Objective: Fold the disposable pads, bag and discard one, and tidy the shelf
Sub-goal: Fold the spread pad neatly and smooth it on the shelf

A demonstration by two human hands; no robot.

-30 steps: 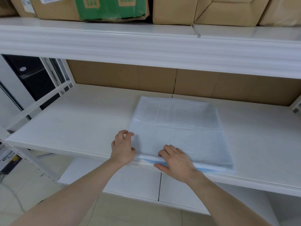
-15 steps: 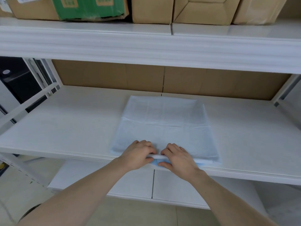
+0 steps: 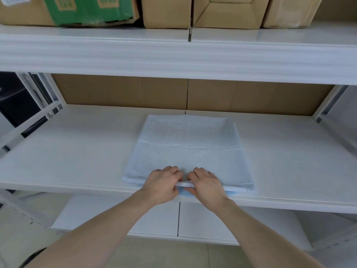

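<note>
Pale blue and white, the disposable pad (image 3: 188, 149) lies flat on the middle shelf (image 3: 77, 151), its near edge along the shelf's front lip, and both hands are on that near edge. The left hand (image 3: 161, 185) and the right hand (image 3: 206, 185) sit side by side, almost touching, each pinching the pad's front margin at its midpoint with fingers curled over the top and thumbs tucked under. Between them a thin white layer shows lifted off the brighter blue backing beneath.

A second ago the hands were spread: the left at the pad's left front corner, the right further along the same edge. Half a second ago they had drawn together at the middle, and they remain there now with the grip tighter. I judge this as the start of a fold, taking the near edge up to carry it toward the back of the pad, where a crease line already runs across. Bagging and discarding look not yet begun; no bag is in view.

Beyond the pad, brown cardboard (image 3: 123, 89) backs the shelf. Above it, on the upper shelf (image 3: 173, 55), stand cardboard boxes (image 3: 228, 12), one with a green panel (image 3: 87, 10).
</note>
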